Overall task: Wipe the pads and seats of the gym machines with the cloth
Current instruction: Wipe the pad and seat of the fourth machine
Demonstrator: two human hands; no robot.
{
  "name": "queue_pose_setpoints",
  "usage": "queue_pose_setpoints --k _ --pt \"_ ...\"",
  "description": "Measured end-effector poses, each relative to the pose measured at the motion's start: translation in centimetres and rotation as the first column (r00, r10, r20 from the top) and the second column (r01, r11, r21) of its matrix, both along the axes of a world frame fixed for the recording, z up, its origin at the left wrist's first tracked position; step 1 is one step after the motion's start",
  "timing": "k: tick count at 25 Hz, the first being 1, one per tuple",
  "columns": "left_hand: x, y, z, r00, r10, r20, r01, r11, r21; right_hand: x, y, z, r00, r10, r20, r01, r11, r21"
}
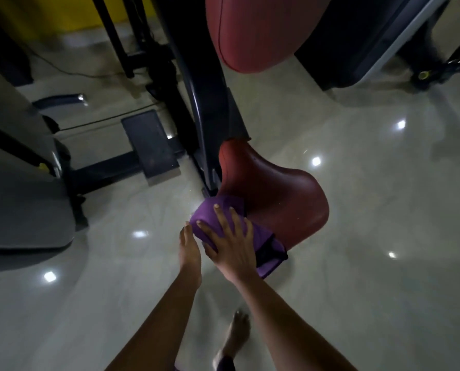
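I log the purple cloth (pixel 206 214) draped over the red seat (pixel 285 199) at its 8 o'clock edge. Right hand (pixel 231 247) presses flat on the cloth, fingers spread and straight. Left hand (pixel 190 250) touches the cloth's 8 o'clock side, fingers straight. Red back pad (pixel 258 30) sits at 12 o'clock.

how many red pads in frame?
2. Seat at centre, partly under the purple cloth; back pad at top, above it. More may lie out of frame.
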State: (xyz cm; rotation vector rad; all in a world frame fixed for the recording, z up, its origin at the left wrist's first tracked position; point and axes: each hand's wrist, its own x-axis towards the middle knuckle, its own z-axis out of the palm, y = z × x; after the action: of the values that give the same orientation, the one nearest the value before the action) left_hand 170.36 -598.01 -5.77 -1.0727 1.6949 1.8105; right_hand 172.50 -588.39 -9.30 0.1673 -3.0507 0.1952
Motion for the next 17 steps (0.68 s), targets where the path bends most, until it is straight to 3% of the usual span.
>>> queue_pose_setpoints --k 6,8,12,14,17 --pt "-1.0 3.9 -1.8 0.982 0.186 0.002 -0.186 0.981 0.049 -4.9 4.9 0.6 0.985 0.149 -0.092 -0.154 0.987 -0.045" --pt "-1.3 5.0 -2.8 0.977 0.208 -0.038 -0.210 0.976 -0.054 -8.3 7.4 0.8 0.977 0.151 -0.148 -0.157 0.987 -0.024" --pt "-1.2 6.5 -2.9 0.987 0.145 -0.064 -0.158 0.889 -0.429 -10.7 8.6 1.1 0.979 0.027 -0.200 -0.039 0.998 -0.057" --pt "-1.1 6.6 -3.0 0.988 0.142 -0.052 -0.150 0.873 -0.464 -7.5 7.1 0.8 0.978 0.016 -0.208 -0.028 0.998 -0.055" --pt "-1.1 6.4 -3.3 0.991 0.119 -0.055 -0.131 0.881 -0.455 -2.6 6.6 0.3 0.977 0.132 -0.165 -0.141 0.989 -0.041"
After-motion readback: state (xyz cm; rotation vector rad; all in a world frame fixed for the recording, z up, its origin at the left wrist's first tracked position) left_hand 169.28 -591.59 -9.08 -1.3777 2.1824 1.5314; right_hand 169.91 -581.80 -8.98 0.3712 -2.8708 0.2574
